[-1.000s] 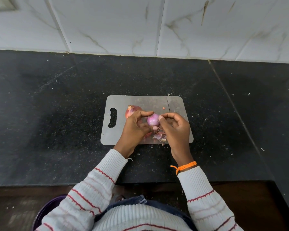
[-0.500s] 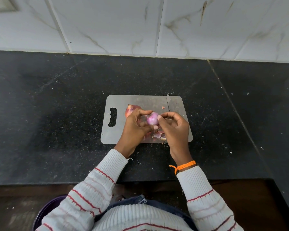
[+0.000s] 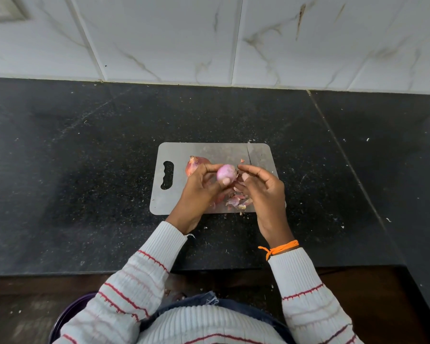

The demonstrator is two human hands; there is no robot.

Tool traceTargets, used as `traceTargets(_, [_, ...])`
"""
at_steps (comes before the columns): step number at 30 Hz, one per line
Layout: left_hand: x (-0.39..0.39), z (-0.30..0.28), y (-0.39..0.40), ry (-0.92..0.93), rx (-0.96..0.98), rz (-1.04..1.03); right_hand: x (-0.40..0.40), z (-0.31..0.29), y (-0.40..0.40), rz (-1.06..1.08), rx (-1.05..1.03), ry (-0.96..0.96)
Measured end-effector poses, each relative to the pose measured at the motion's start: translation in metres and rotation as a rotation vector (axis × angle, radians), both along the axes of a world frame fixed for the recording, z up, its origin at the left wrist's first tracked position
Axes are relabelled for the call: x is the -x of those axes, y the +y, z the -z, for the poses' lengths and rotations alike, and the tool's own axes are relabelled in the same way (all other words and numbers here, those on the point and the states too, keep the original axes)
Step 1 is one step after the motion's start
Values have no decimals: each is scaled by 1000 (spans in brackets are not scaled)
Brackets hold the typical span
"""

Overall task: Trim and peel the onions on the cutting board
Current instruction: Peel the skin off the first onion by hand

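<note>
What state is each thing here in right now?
Pink onion: peeled, held above the board.
Brown onion: skin still on, lying on the board.
Peels: loose pile on the board.
Knife: lying on the board.
Left hand: grips the pink onion.
Right hand: fingers relaxed, empty.

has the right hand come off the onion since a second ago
Yes. The right hand has drawn back to the right, off the peeled onion, judged against the cutting board.

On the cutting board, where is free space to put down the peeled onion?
Bare steel lies between the handle slot and the unpeeled onion, and along the far edge. Crowded: the near right, with peels, and the knife.
</note>
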State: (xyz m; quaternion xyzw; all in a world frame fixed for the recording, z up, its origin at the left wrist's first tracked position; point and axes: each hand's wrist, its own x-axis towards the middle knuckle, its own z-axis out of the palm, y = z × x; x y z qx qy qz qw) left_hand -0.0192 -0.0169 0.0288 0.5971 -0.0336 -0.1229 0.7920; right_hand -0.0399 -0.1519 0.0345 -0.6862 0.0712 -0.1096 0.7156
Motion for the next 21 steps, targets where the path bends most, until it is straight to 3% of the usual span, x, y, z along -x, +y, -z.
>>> traceTargets(6, [0,2,-1,64,61,61,0,1,-5,-42,226,-126])
traceTargets(14, [3,-1,-3,44,24,119,-6,10,-1,54,204,-177])
traceTargets(21, [3,-2,-6,91,9,134,-6,9,0,87,131,-93])
